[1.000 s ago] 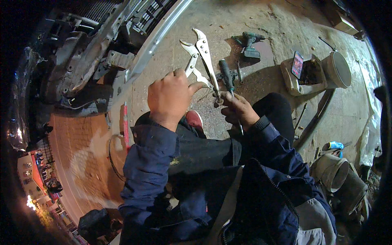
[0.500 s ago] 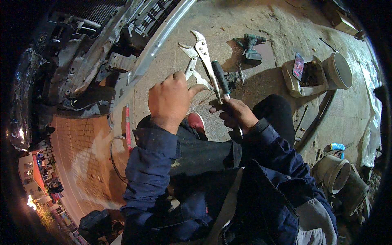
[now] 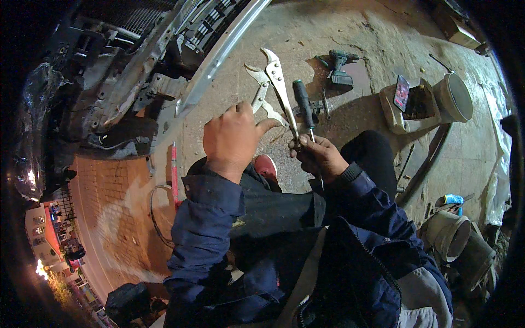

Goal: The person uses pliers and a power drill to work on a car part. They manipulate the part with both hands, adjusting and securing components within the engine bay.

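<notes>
On the concrete floor (image 3: 383, 33), just above the middle of the view, both hands meet over a pair of silver locking pliers (image 3: 269, 82). The left hand (image 3: 232, 139) is curled around the lower handles of the pliers, thumb stretched toward 3 o'clock along the metal, and the open jaws point toward 12 o'clock. The right hand (image 3: 320, 156), at 3 o'clock of the left and almost touching it, is closed on both the pliers' handle end and the shaft of a screwdriver (image 3: 303, 106) whose dark handle stands up toward 12 o'clock. The screwdriver's tip seems to sit at the adjusting end of the pliers, though the fingers hide the contact, so I cannot tell for sure. Judging by that, the work of setting the pliers is under way rather than finished: the jaws gape wide and grip nothing. At 1 o'clock of the hands a green cordless drill (image 3: 339, 65) lies on the floor, and farther toward 2 o'clock stand a tray with a phone (image 3: 402, 93) and a pale bucket (image 3: 454, 98). At 10 o'clock a bent metal bumper beam (image 3: 219, 60) runs beside the open front of a car (image 3: 126, 65). A red shoe (image 3: 266, 167) shows just below the hands, between the dark blue sleeves.
</notes>
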Available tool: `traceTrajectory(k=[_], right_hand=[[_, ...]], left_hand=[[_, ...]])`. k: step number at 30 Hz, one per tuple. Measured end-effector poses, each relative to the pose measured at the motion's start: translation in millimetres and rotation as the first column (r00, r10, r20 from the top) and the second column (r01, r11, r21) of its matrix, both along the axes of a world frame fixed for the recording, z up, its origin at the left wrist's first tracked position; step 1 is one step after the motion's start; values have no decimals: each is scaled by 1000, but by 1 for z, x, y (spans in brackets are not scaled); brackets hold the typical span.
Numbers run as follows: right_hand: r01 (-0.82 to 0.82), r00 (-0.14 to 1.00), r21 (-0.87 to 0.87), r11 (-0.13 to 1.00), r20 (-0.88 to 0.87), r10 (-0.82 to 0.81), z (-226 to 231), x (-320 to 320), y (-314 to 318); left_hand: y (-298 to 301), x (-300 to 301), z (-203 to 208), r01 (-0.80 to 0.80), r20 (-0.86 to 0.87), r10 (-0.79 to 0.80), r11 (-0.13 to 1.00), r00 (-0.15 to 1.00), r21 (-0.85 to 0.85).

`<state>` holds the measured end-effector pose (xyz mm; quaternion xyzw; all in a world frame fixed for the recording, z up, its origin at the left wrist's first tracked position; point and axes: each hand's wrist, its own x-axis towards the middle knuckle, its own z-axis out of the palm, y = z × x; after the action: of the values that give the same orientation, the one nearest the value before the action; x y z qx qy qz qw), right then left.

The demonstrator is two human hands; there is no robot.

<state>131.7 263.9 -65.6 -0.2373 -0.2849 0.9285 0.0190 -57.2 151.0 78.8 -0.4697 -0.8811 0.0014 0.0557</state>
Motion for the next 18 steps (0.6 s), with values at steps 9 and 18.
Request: traceTrajectory(k=[9,18], right_hand=[[-36,997,-76,996,-64,32,6,0,3],[18,999,101,995,-38,-14,1,-1,2]], left_hand=[[-1,-1,-2,29,-22,-28,999,999,16],[-2,0,-1,7,2,-7,1000,1000,-12]])
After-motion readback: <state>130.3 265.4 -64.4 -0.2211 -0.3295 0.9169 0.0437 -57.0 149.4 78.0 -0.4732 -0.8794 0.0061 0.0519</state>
